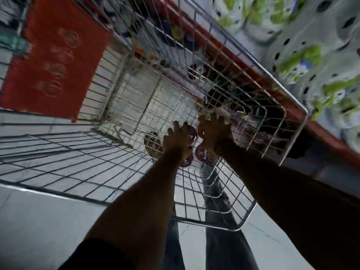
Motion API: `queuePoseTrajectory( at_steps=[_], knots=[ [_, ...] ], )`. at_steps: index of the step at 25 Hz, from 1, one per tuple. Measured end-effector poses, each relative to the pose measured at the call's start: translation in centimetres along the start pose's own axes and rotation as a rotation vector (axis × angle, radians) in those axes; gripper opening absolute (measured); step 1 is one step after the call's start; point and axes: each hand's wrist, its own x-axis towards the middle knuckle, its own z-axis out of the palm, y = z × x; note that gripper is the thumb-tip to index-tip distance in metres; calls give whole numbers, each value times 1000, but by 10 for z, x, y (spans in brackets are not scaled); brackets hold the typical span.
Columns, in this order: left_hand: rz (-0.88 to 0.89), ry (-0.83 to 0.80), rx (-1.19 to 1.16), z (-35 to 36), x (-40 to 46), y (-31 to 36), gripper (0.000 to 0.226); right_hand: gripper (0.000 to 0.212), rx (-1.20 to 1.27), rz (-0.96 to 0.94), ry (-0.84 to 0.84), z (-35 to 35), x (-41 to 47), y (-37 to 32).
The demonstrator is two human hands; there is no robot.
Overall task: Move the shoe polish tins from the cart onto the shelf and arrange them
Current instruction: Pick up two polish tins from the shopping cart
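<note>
Both hands [176,142] [214,131] seemingly on cart's [58,193] tins [204,153]

Dim, flat light leaves both forearms [148,195] nearly silhouetted, while the pale floor [39,221] looks brighter. Motion blur smears the whole picture, worst at the top right, and wide-angle distortion bends the cart's wires [58,152].

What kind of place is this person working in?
Most likely a shop aisle. A wire shopping cart stands on a tiled floor, a red-edged shelf runs beside it, and round shoe polish tins lie in the cart.
</note>
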Motion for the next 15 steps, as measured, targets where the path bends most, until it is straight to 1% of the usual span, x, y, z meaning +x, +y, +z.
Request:
queuePoseTrajectory(
  at_steps=[2,4,6,7,10,13,14,15],
  knots=[
    [-1,91,6,1,8,0,85,53,34,6,34,3,13,0],
    [19,109,21,-4,8,-4,77,56,-3,-12,24,3,14,-1],
    [18,78,15,-22,-3,-7,75,64,-38,-30,23,-5,5,-2],
    [22,82,23,-36,-13,-9,76,64,-43,-46,36,-14,-5,-4],
    [-5,146,9,-85,-48,-19,70,64,-10,-75,70,-52,-37,-16],
    [-16,252,-88,-147,-91,-18,65,76,23,-116,129,-106,-75,-29],
    [17,295,-122,-166,-104,-15,61,75,23,-143,154,-125,-85,-32],
    [56,351,-143,-190,-119,-12,55,69,20,-172,188,-148,-97,-36]
  ],
)
